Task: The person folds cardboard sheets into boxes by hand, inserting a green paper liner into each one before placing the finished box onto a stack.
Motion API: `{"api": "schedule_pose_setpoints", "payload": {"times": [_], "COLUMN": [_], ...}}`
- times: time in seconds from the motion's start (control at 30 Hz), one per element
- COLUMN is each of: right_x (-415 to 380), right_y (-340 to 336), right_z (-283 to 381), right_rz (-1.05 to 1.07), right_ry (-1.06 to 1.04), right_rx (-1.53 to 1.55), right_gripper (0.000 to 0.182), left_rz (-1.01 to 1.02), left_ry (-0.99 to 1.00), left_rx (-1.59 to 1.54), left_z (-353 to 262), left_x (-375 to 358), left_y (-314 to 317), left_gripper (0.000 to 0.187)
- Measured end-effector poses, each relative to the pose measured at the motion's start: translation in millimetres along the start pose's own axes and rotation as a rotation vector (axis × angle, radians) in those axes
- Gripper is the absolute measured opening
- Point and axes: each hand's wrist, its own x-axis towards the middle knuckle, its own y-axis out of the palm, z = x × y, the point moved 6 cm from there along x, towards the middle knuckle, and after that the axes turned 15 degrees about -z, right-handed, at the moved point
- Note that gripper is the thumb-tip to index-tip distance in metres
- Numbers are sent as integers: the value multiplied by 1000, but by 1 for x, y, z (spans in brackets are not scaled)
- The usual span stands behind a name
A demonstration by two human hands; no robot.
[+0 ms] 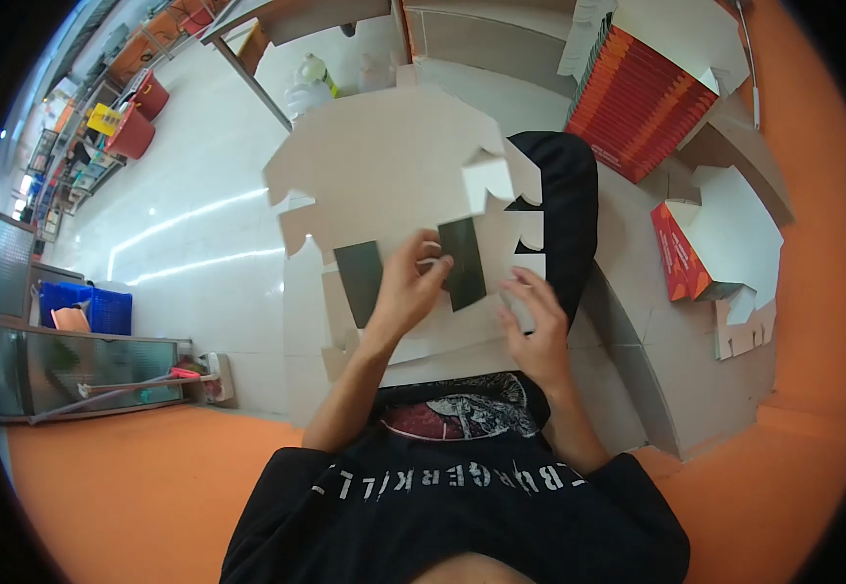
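Observation:
A large pale cardboard box blank (384, 156) with notched flaps lies flat across my lap. On it are two dark green rectangular cards (358, 277), side by side and slightly tilted. My left hand (411, 287) is between them, its thumb and fingers bent together at the left edge of the right-hand dark green card (464, 265). To the right of that card, my right hand (537, 326) hovers near the blank's edge, a little blurred. Its fingers are curved but apart from the thumb, and a pale patch shows between them.
A nested stack of red-and-white cartons (627, 102) stands at upper right, with a smaller red-and-white carton (715, 243) below it. A metal-legged table (248, 83) is at the top. Red tubs (131, 131), a blue crate (102, 310) and a long-handled tool (141, 382) lie left.

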Motion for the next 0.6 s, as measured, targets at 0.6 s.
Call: {"api": "schedule_pose_setpoints", "payload": {"times": [0.6], "right_x": [48], "right_y": [-6], "right_z": [86], "right_rz": [-160], "right_ry": [-447], "right_rx": [94], "right_gripper": [34], "left_rz": [-55], "left_ry": [151], "left_rx": [-578], "left_z": [-99], "left_x": [-4], "left_y": [-25], "left_gripper": [11]}}
